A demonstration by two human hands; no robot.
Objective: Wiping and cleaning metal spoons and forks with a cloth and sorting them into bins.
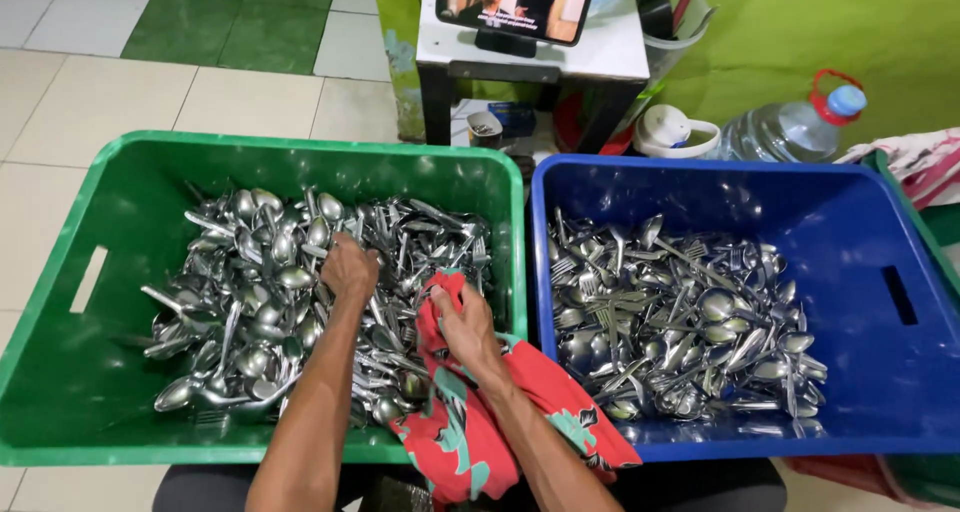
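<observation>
A green plastic crate (120, 162) on the left holds a heap of steel spoons and forks (260, 292). My left hand (349, 269) reaches into the heap, fingers closed down among the cutlery; what it grips is hidden. My right hand (462, 324) is shut on a red cloth with a green and white pattern (470, 422), which drapes over the green crate's front corner toward my lap. A blue plastic crate (880, 232) on the right holds another pile of spoons and forks (680, 322).
The crates stand side by side on a tiled floor (80, 102). Behind them are a small white table (600, 52) with a lit screen (515, 2), a large water bottle (790, 127), a white lidded pot (675, 132) and a green wall (800, 22).
</observation>
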